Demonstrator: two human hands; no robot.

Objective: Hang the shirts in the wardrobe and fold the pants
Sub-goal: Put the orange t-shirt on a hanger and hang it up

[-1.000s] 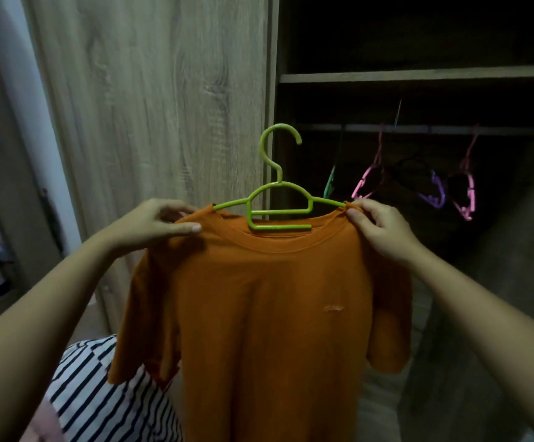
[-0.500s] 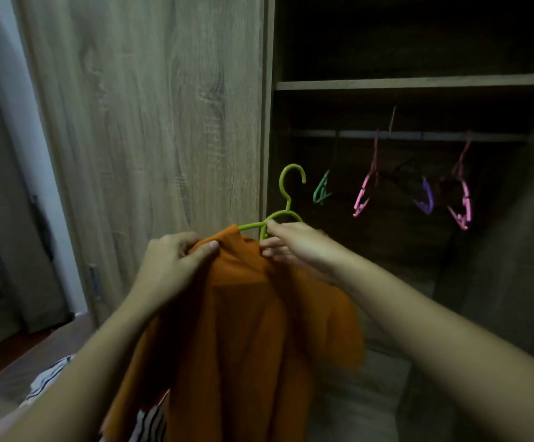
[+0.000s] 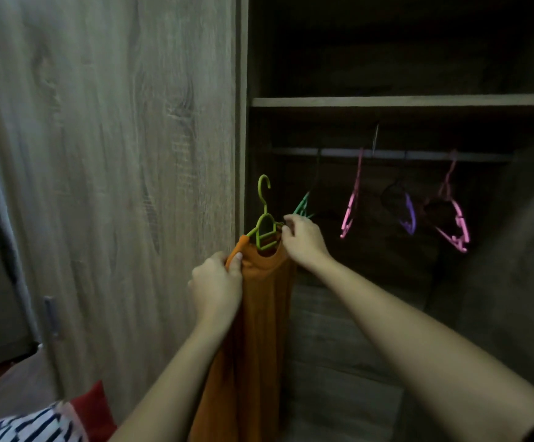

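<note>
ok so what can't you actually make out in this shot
Head view, the only one:
- Shirt hem: cut off by the bottom edge.
- Green hanger, far end: covered by the right hand.
- Above the shelf: too dark to see any contents.
- Dark hangers on the rail: lost in shadow, count unclear.
- Striped cloth, bottom left: cut by the edge; shirt or pants unclear.
</note>
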